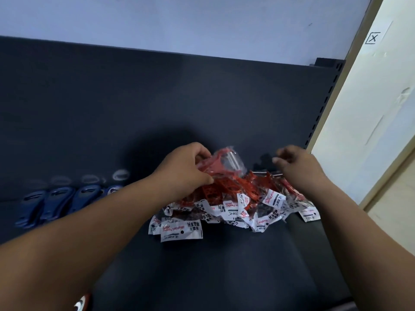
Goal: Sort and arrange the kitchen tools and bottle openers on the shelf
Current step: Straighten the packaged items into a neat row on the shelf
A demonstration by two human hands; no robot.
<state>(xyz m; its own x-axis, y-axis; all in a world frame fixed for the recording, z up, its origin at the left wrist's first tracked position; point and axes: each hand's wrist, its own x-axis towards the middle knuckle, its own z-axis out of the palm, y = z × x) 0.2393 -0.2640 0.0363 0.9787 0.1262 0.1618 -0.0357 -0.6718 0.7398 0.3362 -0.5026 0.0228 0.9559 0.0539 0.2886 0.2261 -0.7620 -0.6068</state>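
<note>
A heap of red peelers in clear bags with white label cards (235,205) lies on the dark shelf (202,265) near its back panel. My left hand (186,169) grips one bagged red peeler (224,163) and holds it raised above the left part of the heap. My right hand (296,167) hovers over the heap's right end with fingers curled; whether it pinches anything I cannot tell. A row of several blue bottle openers (60,203) lies side by side at the left of the shelf.
The dark back panel (157,97) rises behind the shelf, with a slotted black upright (323,104) at its right end. A pale wall (370,108) with a boxed X mark stands at the right. A metal peg (267,173) pokes out behind the heap.
</note>
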